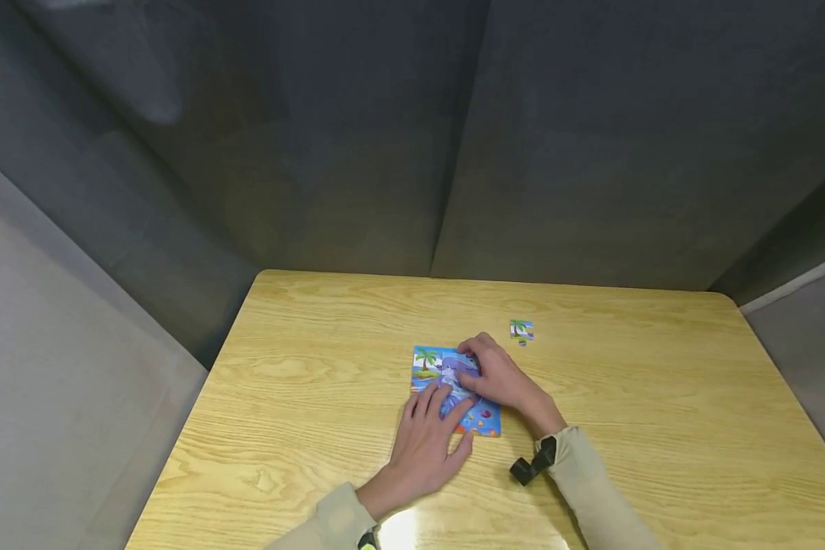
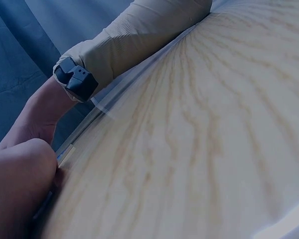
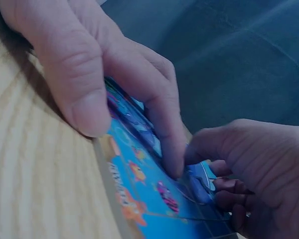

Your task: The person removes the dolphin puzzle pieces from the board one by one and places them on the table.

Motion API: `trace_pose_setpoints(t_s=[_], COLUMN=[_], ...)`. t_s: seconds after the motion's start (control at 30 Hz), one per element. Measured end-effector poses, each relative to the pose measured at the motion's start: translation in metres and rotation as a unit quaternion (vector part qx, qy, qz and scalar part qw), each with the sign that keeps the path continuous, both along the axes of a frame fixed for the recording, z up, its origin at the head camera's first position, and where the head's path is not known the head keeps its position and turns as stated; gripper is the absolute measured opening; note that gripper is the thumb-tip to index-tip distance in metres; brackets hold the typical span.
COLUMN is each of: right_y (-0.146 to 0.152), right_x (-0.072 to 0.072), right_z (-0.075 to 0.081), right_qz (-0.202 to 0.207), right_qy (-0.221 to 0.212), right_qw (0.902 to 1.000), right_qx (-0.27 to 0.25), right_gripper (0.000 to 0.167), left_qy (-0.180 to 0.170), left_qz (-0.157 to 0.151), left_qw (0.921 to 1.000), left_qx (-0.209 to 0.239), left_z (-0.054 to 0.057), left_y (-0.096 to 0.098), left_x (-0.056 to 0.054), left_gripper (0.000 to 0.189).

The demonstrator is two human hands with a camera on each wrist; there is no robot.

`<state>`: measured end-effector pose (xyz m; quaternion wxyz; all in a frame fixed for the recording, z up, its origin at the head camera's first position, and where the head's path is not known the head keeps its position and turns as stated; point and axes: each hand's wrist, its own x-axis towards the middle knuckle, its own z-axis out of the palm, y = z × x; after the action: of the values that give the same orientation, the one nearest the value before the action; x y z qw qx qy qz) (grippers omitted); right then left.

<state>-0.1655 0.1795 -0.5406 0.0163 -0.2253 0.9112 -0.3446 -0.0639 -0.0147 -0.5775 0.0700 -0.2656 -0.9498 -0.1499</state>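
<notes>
A jigsaw puzzle [image 1: 485,428] with a dolphin, a palm tree and small fish lies on the wooden table. My left hand [image 1: 422,447] rests with spread fingers on its lower left part; its thumb is at the near edge in the right wrist view. From the right, my right hand [image 1: 498,376] reaches over the upper part with bent fingers. Its thumb [image 3: 207,144] and curled fingers stand on opposite sides of a blue dolphin puzzle piece [image 3: 202,181], pinching it at the puzzle's surface. Much of the picture is hidden under both hands.
A loose puzzle piece [image 1: 521,330] with a palm tree lies farther back, to the right of the puzzle. The wooden table [image 1: 302,367] ends at dark grey cloth walls [image 1: 357,153]. Black wrist cameras are strapped at both sleeves [image 1: 591,473].
</notes>
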Motion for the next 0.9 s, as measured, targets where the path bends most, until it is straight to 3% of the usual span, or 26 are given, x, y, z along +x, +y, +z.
trace_pose_setpoints(t_s=[0.4,0.9], right_y=[0.0049,0.0084], right_x=[-0.0037,-0.0061], right_z=[-0.0007,-0.0037], right_qz=[0.026,0.025], right_qy=[-0.020,0.016], right_qw=[0.9991,0.9993], right_qx=[-0.027,-0.023], right_gripper=[0.044,0.042], left_qy=[0.006,0.010], left_qz=[0.001,-0.005], left_qw=[1.0000,0.9999], left_qx=[0.005,0.011], left_z=[-0.0006,-0.0016], left_y=[0.0005,-0.0002], left_x=[0.0002,-0.0006], left_gripper=[0.052,0.053])
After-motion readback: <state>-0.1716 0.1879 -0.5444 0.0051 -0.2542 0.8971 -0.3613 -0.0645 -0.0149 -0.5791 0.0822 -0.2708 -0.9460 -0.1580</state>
